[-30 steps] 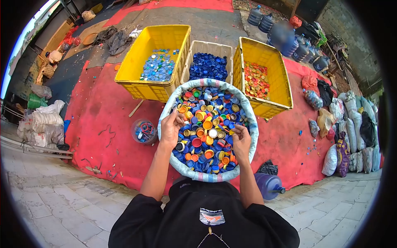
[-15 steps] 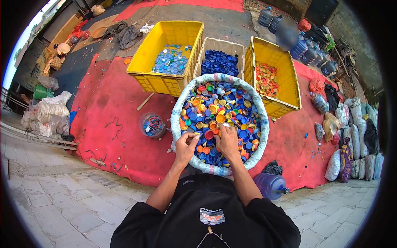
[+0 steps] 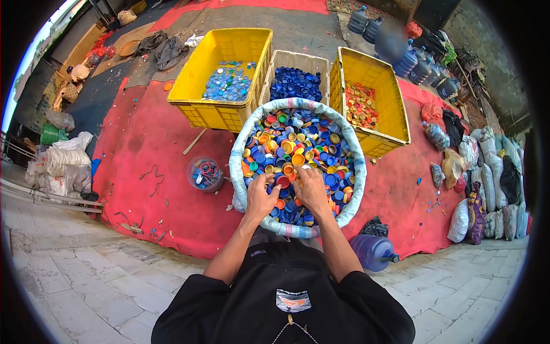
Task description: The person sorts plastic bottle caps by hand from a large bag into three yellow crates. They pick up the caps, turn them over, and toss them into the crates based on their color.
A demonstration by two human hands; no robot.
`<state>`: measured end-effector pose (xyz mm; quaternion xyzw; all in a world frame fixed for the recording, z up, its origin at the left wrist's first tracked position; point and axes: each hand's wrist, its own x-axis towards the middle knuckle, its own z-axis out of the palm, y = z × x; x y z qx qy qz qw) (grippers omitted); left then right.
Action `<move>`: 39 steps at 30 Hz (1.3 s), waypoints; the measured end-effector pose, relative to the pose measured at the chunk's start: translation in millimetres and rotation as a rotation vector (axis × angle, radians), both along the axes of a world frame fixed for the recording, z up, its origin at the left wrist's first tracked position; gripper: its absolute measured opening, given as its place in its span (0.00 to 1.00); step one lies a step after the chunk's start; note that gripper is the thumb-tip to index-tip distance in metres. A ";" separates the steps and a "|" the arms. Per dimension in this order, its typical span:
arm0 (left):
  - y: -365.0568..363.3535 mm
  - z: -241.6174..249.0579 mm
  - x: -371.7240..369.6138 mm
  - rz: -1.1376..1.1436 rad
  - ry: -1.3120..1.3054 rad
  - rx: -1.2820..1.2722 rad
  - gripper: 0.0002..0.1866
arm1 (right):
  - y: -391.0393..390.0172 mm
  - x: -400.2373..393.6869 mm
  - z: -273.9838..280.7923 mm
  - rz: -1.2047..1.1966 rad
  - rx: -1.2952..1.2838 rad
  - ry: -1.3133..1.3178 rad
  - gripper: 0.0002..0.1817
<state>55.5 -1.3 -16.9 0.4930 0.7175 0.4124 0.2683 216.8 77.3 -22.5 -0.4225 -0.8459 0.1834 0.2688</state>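
A round tub [image 3: 236,166] with a pale blue wrapped rim stands in front of me, filled with loose plastic bottle caps [image 3: 321,146] in blue, orange, yellow, red, green and white. My left hand [image 3: 262,198] is over the near left part of the caps, thumb and fingers apart, with no cap visible in it. Close beside it, my right hand [image 3: 311,191] reaches down among the caps, thumb and fingers bent around what looks like an orange cap. A larger red cap [image 3: 283,182] lies between the two hands. The fingertips of the right hand are partly hidden.
Beyond the tub stand a yellow crate [image 3: 189,103] of light blue caps, a whitish crate [image 3: 268,71] of dark blue caps and a yellow crate [image 3: 395,109] of orange-red caps. A clear bucket [image 3: 192,178] sits left, a water jug [image 3: 375,252] right. Filled sacks [image 3: 458,221] line the right.
My left hand has opened from a pinch on a small yellowish piece and reaches lower into the caps. The right hand stays among the caps. The whole view has shifted slightly.
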 end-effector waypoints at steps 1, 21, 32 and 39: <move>1.6 -5.6 0.2 -0.004 0.036 0.012 0.20 | -2.6 -0.6 6.0 -0.015 0.002 -0.007 0.20; 13.8 -12.7 13.2 -0.045 0.253 0.053 0.18 | -10.4 53.4 5.4 -0.069 -1.093 1.423 0.06; 27.0 -8.2 13.4 -0.083 0.188 0.028 0.11 | -36.2 83.9 -6.5 -0.245 -1.286 1.260 0.07; 20.0 15.8 -7.5 -0.026 -1.168 -0.073 0.11 | -49.9 47.9 27.1 -0.020 -0.149 0.004 0.14</move>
